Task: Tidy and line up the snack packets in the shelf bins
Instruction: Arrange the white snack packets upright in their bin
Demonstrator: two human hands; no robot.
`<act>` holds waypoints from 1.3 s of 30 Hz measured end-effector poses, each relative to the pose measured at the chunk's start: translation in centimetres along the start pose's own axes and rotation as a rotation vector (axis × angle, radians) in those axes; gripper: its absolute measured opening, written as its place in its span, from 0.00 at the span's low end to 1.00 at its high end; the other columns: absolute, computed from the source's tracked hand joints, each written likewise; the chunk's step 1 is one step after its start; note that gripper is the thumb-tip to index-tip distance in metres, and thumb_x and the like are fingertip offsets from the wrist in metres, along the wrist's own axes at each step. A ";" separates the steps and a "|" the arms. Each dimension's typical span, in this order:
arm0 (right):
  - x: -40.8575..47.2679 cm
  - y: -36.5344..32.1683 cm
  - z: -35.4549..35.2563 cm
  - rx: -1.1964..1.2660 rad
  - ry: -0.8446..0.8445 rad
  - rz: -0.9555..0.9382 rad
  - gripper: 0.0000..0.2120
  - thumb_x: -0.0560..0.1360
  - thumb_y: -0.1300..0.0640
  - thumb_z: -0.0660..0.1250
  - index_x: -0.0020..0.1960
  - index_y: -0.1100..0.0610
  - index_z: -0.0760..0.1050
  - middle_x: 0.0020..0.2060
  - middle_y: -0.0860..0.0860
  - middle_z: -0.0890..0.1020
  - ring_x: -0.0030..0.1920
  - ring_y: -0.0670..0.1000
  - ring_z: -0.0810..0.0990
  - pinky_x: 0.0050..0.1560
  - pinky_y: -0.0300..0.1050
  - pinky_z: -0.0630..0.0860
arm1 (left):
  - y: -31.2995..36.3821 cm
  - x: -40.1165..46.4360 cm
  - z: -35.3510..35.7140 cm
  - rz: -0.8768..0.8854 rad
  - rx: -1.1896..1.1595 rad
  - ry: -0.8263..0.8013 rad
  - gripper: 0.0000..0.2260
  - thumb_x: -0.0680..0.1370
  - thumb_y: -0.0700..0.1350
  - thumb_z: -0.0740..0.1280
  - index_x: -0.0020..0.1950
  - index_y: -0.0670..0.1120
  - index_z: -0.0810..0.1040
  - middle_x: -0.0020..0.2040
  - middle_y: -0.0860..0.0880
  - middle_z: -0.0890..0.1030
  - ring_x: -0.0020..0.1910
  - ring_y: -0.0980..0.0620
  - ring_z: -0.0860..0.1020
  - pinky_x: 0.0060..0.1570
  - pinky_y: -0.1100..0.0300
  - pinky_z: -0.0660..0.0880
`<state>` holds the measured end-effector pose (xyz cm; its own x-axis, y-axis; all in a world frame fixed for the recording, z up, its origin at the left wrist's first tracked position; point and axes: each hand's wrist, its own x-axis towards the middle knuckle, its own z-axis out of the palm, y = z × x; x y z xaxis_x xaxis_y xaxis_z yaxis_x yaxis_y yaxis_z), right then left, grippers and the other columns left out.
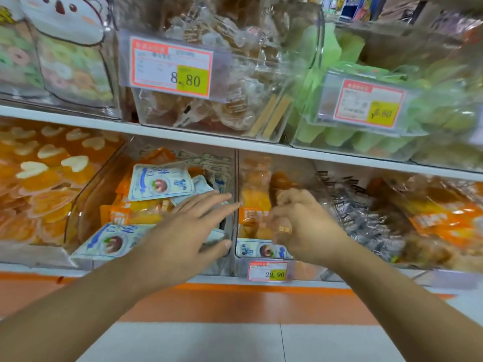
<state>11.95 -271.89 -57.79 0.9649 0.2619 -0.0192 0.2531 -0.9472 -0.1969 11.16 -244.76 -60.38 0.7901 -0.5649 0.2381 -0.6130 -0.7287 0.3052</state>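
Observation:
Two clear bins sit side by side on the lower shelf. The left bin [78, 212] holds a jumble of white-and-blue packets [159, 182] and orange packets [138, 212]. My left hand [188, 231] hovers over it with fingers spread and straight, reaching toward the divider. The right bin [236, 184] holds upright orange packets [254, 202] and a white-and-blue packet [257, 249] at the front. My right hand [300, 220] is inside this bin with fingers curled; motion blur hides whether it grips a packet.
A price tag reading 29.90 [268, 271] hangs on the right bin's front. Further right lie dark packets [366, 212] and orange bags [444, 220]. The upper shelf [183, 134] carries clear bins with price tags. Orange heart-printed packs [39, 178] fill the left.

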 end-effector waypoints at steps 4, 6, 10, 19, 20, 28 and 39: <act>0.0 -0.1 0.3 -0.104 -0.129 0.042 0.09 0.70 0.47 0.78 0.50 0.44 0.87 0.57 0.46 0.76 0.65 0.51 0.69 0.65 0.51 0.73 | 0.1 -0.3 0.0 0.019 0.015 -0.011 0.27 0.82 0.63 0.54 0.81 0.62 0.57 0.81 0.64 0.56 0.80 0.61 0.51 0.78 0.56 0.54; 0.0 -0.2 0.3 -0.068 -0.151 0.073 0.03 0.70 0.52 0.78 0.41 0.49 0.85 0.54 0.49 0.77 0.62 0.53 0.74 0.61 0.49 0.76 | 0.4 -0.4 0.1 0.023 0.033 -0.012 0.27 0.82 0.62 0.53 0.82 0.61 0.56 0.81 0.64 0.56 0.80 0.63 0.50 0.78 0.58 0.52; -0.9 -0.1 -0.3 -0.018 -0.153 0.104 0.13 0.74 0.58 0.73 0.34 0.52 0.72 0.40 0.46 0.78 0.47 0.53 0.80 0.47 0.48 0.79 | 0.7 -0.6 -0.5 0.023 0.021 -0.013 0.26 0.83 0.61 0.56 0.81 0.61 0.57 0.81 0.65 0.55 0.80 0.65 0.48 0.76 0.63 0.47; -2.5 -4.8 -3.8 0.870 0.208 0.315 0.13 0.80 0.55 0.72 0.42 0.57 0.71 0.38 0.59 0.85 0.30 0.63 0.85 0.33 0.72 0.80 | -4.3 -4.9 -6.7 -0.167 -0.029 -0.027 0.35 0.74 0.70 0.65 0.78 0.64 0.61 0.79 0.70 0.53 0.77 0.69 0.53 0.75 0.65 0.57; -1.7 -5.9 -3.3 0.930 0.217 0.329 0.13 0.81 0.54 0.72 0.43 0.59 0.72 0.41 0.60 0.83 0.30 0.64 0.84 0.37 0.75 0.78 | -5.1 -5.6 -7.3 -0.179 -0.028 -0.092 0.39 0.71 0.73 0.67 0.78 0.67 0.58 0.78 0.72 0.48 0.77 0.70 0.51 0.75 0.64 0.58; 4.9 -11.3 -0.5 0.378 0.365 0.284 0.07 0.80 0.52 0.66 0.53 0.55 0.78 0.49 0.53 0.83 0.53 0.58 0.80 0.50 0.50 0.77 | -7.5 -8.3 -8.0 -0.187 0.130 -0.274 0.38 0.78 0.59 0.71 0.79 0.70 0.51 0.78 0.71 0.48 0.77 0.63 0.58 0.70 0.63 0.67; 3.9 -13.9 2.8 0.381 0.309 -0.345 0.24 0.76 0.50 0.77 0.70 0.46 0.75 0.63 0.36 0.80 0.64 0.38 0.77 0.64 0.32 0.72 | -6.9 -5.2 -6.4 -0.052 0.011 0.344 0.13 0.80 0.53 0.71 0.64 0.55 0.84 0.56 0.56 0.86 0.53 0.57 0.84 0.51 0.57 0.83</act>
<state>11.97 -257.19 -57.84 0.8214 0.4223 0.3834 0.5679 -0.6687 -0.4800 11.29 -234.35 -57.76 0.7724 -0.3646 0.5200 -0.5705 -0.7581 0.3158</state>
